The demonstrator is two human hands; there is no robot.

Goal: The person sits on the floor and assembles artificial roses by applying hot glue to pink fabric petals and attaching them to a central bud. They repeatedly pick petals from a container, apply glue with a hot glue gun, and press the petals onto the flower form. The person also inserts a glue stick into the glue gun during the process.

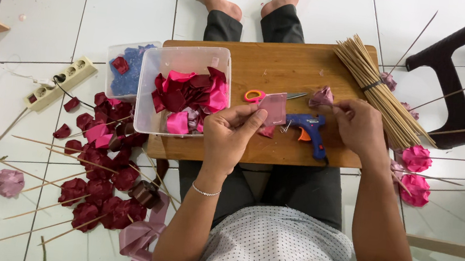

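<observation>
No packages, labels, signs or screens visible.

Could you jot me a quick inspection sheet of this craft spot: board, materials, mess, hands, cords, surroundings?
Surface: wooden board across the lap, on white tiled floor.
Job's things: pink ribbon square, small mauve bud, blue glue gun, orange scissors.
Clutter: clear tub of ribbon pieces, stick bundle, finished maroon roses.
Hands: left hand in a grip on the square; right hand pinches the bud.
Cables: power strip with a plugged cord.
Surroundings: dark chair.
</observation>
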